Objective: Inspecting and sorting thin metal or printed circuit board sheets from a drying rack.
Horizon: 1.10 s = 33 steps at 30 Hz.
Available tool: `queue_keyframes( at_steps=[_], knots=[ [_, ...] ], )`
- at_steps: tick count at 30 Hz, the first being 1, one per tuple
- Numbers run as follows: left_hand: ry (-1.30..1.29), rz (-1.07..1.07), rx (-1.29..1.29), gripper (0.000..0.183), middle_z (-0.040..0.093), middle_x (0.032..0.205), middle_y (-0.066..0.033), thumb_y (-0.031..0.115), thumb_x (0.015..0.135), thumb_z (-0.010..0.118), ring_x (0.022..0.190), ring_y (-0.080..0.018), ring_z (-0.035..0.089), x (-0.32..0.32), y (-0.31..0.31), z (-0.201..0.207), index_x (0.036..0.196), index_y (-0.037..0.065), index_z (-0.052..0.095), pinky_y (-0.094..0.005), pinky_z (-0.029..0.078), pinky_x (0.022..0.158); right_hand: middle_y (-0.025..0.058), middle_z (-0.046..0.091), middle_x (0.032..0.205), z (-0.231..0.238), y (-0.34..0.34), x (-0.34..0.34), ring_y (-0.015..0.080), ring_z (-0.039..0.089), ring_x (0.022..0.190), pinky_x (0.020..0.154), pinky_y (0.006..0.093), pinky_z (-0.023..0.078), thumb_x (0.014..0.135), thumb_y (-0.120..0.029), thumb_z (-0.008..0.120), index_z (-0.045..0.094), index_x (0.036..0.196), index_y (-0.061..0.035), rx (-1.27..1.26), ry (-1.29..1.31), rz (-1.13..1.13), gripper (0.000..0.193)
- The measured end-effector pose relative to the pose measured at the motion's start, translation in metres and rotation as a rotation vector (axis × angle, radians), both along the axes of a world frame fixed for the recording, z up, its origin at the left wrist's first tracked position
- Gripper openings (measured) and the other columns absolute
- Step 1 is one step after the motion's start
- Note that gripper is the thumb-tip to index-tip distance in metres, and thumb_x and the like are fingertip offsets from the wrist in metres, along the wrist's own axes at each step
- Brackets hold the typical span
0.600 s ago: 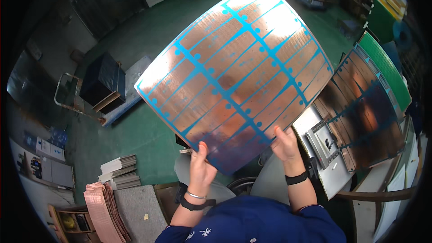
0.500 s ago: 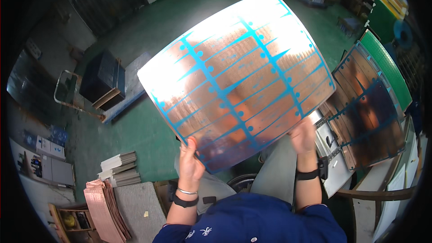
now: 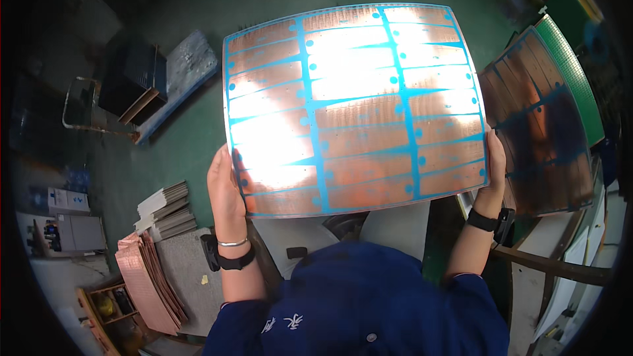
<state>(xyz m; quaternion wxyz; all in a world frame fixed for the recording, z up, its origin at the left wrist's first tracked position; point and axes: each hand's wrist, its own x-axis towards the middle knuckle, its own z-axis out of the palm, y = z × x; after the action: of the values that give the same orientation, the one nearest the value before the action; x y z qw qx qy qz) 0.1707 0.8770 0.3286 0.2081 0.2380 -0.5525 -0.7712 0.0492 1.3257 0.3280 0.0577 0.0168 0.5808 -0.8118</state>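
Note:
A large copper-coloured panel (image 3: 359, 128) with a pattern of blue lines and dots is held up in front of me, bright light glaring off its face. My left hand (image 3: 226, 184) is closed on its left edge near the lower corner. On the opposite edge, my right hand (image 3: 494, 161) grips it low down, its fingers partly behind the panel. At the right, a similar copper panel (image 3: 527, 92) with dark reflections leans against a green board (image 3: 575, 72), beyond my right hand.
Copper sheets (image 3: 148, 283) lie stacked on a grey surface (image 3: 191, 273) at lower left, beside a pile of pale sheets (image 3: 161, 207). A flat trolley (image 3: 191, 66) carrying a dark block (image 3: 135, 82) stands at far left. A brown curved rail (image 3: 554, 265) is at lower right.
The held panel has turned from a slant to nearly level, its lower edge now almost straight across. My left hand has moved left and up the edge; my right hand moved right and slightly up.

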Motion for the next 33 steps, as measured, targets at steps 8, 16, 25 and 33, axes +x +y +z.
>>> queue_keyframes(
  at_steps=[8,16,25,33],
  knots=[
    [-0.141,0.04,-0.217,0.027,0.06,0.089,0.0002,0.018,0.095,0.048,0.073,-0.0031,0.054,0.002,-0.011,-0.01,0.111,-0.001,0.058,-0.0151,0.043,0.058,0.0147,0.057,0.116,-0.024,-0.008,0.007,0.0175,0.056,0.102,0.086,0.0283,0.045,0.094,-0.033,0.043,0.045,0.127,0.0054,0.048,-0.055,-0.013,0.05],
    [-0.147,0.019,-0.321,0.028,0.06,0.088,-0.001,0.015,0.094,0.049,0.076,-0.0045,0.053,0.007,-0.035,-0.026,0.113,-0.004,0.057,-0.018,0.043,0.064,0.0181,0.044,0.133,-0.013,-0.049,0.009,0.0227,0.044,0.12,0.101,0.0326,0.034,0.097,-0.029,0.036,0.034,0.134,0.0074,-0.179,0.028,0.031,0.052],
    [-0.209,-0.011,-0.347,0.026,0.06,0.083,0.0007,0.017,0.094,0.051,0.07,-0.0033,0.051,0.017,-0.045,-0.03,0.11,-0.002,0.059,-0.0175,0.042,0.06,0.0172,0.047,0.129,-0.012,-0.061,0.014,0.0227,0.049,0.116,0.097,0.0323,0.038,0.095,-0.026,0.039,0.039,0.131,0.0077,-0.291,0.058,0.116,0.049],
    [-0.225,-0.005,-0.427,0.027,0.056,0.077,0.0031,0.019,0.095,0.049,0.068,-0.0027,0.049,0.016,-0.052,-0.034,0.111,0.0,0.059,-0.017,0.04,0.058,0.0214,0.049,0.127,-0.024,-0.059,0.011,0.0231,0.052,0.115,0.094,0.0304,0.043,0.095,-0.028,0.041,0.035,0.132,0.0094,-0.252,0.054,0.092,0.053]
  ],
)
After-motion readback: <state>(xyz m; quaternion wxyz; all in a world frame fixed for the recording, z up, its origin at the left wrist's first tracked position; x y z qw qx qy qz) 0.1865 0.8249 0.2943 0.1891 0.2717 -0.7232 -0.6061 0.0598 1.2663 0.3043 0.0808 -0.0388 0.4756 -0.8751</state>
